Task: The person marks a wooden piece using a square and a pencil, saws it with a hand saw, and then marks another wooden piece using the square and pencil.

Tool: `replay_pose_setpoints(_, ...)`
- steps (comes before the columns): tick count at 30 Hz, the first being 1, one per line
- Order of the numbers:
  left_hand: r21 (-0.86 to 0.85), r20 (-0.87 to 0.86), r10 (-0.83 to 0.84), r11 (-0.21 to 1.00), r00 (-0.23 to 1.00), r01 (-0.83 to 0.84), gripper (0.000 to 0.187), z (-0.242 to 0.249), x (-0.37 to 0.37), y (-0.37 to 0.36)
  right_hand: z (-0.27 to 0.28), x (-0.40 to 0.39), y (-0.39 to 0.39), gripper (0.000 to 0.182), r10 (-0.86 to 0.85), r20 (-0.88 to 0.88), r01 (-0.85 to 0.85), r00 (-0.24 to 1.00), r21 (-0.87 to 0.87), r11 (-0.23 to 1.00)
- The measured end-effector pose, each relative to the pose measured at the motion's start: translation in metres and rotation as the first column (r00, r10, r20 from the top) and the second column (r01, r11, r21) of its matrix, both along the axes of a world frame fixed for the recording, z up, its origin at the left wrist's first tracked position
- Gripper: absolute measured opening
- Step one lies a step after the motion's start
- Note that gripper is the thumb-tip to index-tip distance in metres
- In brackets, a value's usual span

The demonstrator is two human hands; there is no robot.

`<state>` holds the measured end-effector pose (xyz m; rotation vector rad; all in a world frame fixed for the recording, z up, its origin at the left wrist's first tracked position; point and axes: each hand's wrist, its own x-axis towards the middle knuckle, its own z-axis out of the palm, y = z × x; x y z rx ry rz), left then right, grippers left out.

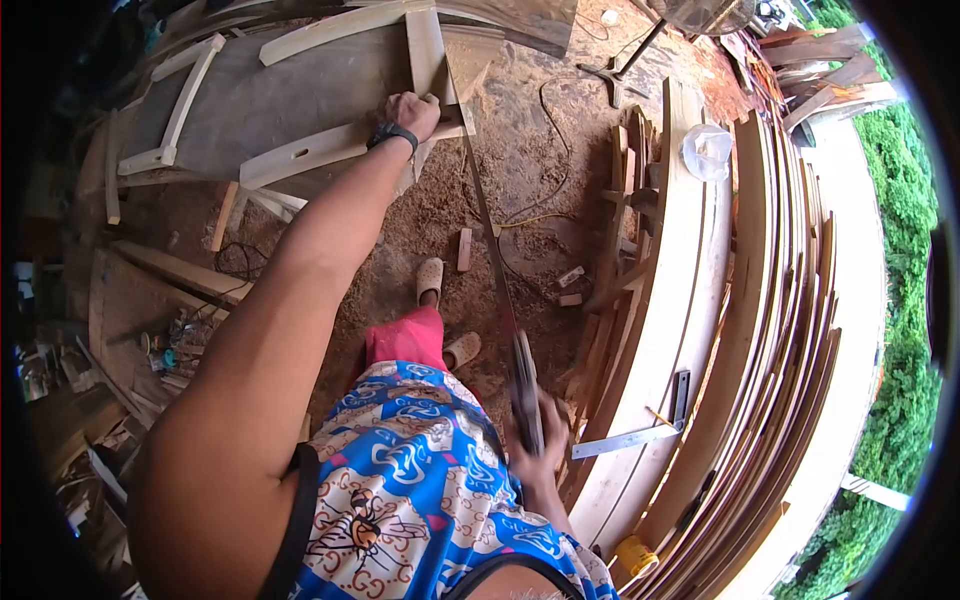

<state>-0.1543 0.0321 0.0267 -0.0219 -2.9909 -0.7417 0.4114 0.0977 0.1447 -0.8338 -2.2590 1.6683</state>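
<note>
My right hand (541, 443) is wrapped round the dark handle of a handsaw (495, 245), low in front of my body. The long narrow blade stretches away from me, its far end at the corner of a pale wooden frame (338, 146). Just left of the blade, my left hand (413, 114), with a dark band at the wrist, is closed on the frame near that corner. A slot is cut in the near rail. The frame lies on a dark worktop (300, 88); whether the teeth are in the wood is too small to tell.
Long boards (640, 370) are stacked on the right, with a metal try square (630, 440), a clear plastic container (706, 152) and a yellow tape measure (636, 555) on them. A cable (567, 140) crosses the sawdust-covered floor. A fan stand (625, 75) stands behind.
</note>
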Motion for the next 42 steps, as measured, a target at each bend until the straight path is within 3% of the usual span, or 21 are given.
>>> replay_pose_setpoints(1, -0.004, 0.130, -0.014, 1.000, 0.991, 0.014, 0.053, 0.012, 0.000, 0.000, 0.014, 0.027, -0.003, 0.051, -0.012, 0.035, 0.013, 0.999, -0.011, 1.000)
replay_pose_setpoints(3, 0.012, 0.142, -0.027, 1.000, 0.989, 0.025, 0.054, 0.036, 0.018, 0.000, 0.035, 0.052, -0.006, 0.052, -0.006, 0.129, 0.002, 0.992, 0.025, 1.000)
replay_pose_setpoints(5, -0.067, 0.121, -0.036, 0.997, 0.992, 0.045, 0.055, 0.053, 0.030, 0.000, 0.033, 0.030, -0.004, 0.049, -0.013, 0.053, 0.012, 0.998, 0.016, 1.000)
replay_pose_setpoints(7, -0.067, 0.087, -0.037, 0.997, 0.996, 0.043, 0.053, 0.057, 0.035, -0.005, 0.001, -0.034, 0.002, 0.042, -0.017, -0.020, 0.019, 1.000, 0.088, 0.996)
replay_pose_setpoints(8, -0.055, 0.072, -0.082, 0.995, 0.994, 0.086, 0.050, 0.058, 0.036, -0.008, -0.030, -0.075, 0.011, 0.053, 0.044, -0.061, -0.032, 0.997, 0.180, 0.983)
replay_pose_setpoints(9, -0.043, 0.054, -0.126, 0.991, 0.991, 0.128, 0.048, 0.058, 0.037, -0.011, -0.021, -0.129, 0.013, 0.051, 0.056, -0.055, -0.053, 0.997, 0.063, 0.997)
replay_pose_setpoints(11, -0.077, 0.008, -0.145, 0.986, 0.989, 0.145, 0.044, 0.021, 0.005, -0.020, -0.053, -0.216, 0.023, 0.041, 0.043, -0.188, -0.017, 0.981, 0.141, 0.990)
replay_pose_setpoints(13, -0.083, -0.040, -0.136, 0.988, 0.990, 0.132, 0.041, 0.013, 0.005, -0.021, -0.041, -0.259, 0.026, 0.041, 0.027, -0.080, -0.020, 0.996, 0.096, 0.995)
replay_pose_setpoints(15, -0.102, -0.051, -0.140, 0.986, 0.989, 0.135, 0.041, 0.011, 0.003, -0.016, -0.019, -0.230, 0.016, 0.043, 0.044, -0.114, -0.027, 0.993, 0.141, 0.990)
replay_pose_setpoints(18, -0.053, 0.033, -0.100, 0.993, 0.994, 0.101, 0.047, 0.036, 0.017, -0.006, -0.033, -0.101, 0.007, 0.035, -0.027, -0.029, 0.026, 0.999, -0.032, 0.999)
replay_pose_setpoints(19, -0.046, 0.030, -0.095, 0.994, 0.995, 0.097, 0.047, 0.043, 0.019, -0.002, -0.018, -0.054, 0.003, 0.039, -0.011, -0.031, 0.013, 0.999, 0.072, 0.997)
replay_pose_setpoints(23, -0.045, 0.048, -0.099, 0.994, 0.994, 0.101, 0.050, 0.031, 0.014, -0.006, 0.038, 0.059, -0.017, 0.049, -0.065, 0.240, 0.082, 0.969, -0.063, 0.995)
replay_pose_setpoints(26, -0.099, 0.005, -0.047, 0.994, 0.999, 0.047, 0.048, 0.053, 0.034, -0.002, 0.024, 0.006, -0.009, 0.046, -0.054, -0.005, 0.054, 0.999, -0.045, 0.998)
replay_pose_setpoints(28, -0.067, 0.028, -0.094, 0.993, 0.995, 0.096, 0.047, 0.050, 0.027, -0.008, -0.005, -0.086, 0.007, 0.034, 0.000, -0.004, 0.000, 1.000, 0.055, 0.998)
replay_pose_setpoints(30, -0.029, 0.048, -0.136, 0.990, 0.990, 0.137, 0.047, 0.048, 0.030, -0.013, -0.042, -0.202, 0.018, 0.040, 0.000, -0.104, 0.023, 0.995, 0.215, 0.976)
replay_pose_setpoints(33, -0.153, 0.055, -0.162, 0.974, 0.985, 0.168, 0.044, 0.063, 0.040, -0.014, -0.019, -0.309, 0.029, 0.042, 0.088, 0.069, -0.091, 0.994, 0.042, 0.995)
replay_pose_setpoints(38, 0.010, -0.008, -0.140, 0.990, 0.990, 0.140, 0.042, 0.003, -0.004, -0.012, -0.030, -0.152, 0.010, 0.047, 0.034, -0.021, -0.030, 0.999, 0.157, 0.987)
replay_pose_setpoints(39, 0.012, -0.004, -0.142, 0.990, 0.990, 0.142, 0.042, 0.005, 0.001, -0.008, -0.025, -0.100, 0.004, 0.052, 0.008, 0.011, -0.007, 1.000, -0.077, 0.997)
replay_pose_setpoints(40, -0.002, -0.028, -0.101, 0.995, 0.994, 0.101, 0.043, 0.014, 0.013, -0.005, -0.021, -0.048, 0.003, 0.058, 0.050, 0.039, -0.053, 0.998, 0.074, 0.996)
replay_pose_setpoints(41, -0.019, -0.060, -0.059, 0.998, 0.996, 0.058, 0.044, 0.023, 0.018, -0.001, -0.016, 0.016, -0.005, 0.061, 0.090, -0.118, -0.071, 0.989, 0.155, 0.985)
replay_pose_setpoints(42, -0.046, -0.051, -0.063, 0.997, 0.997, 0.061, 0.046, 0.026, 0.021, -0.001, 0.000, 0.026, -0.007, 0.061, 0.085, -0.068, -0.074, 0.994, 0.147, 0.986)
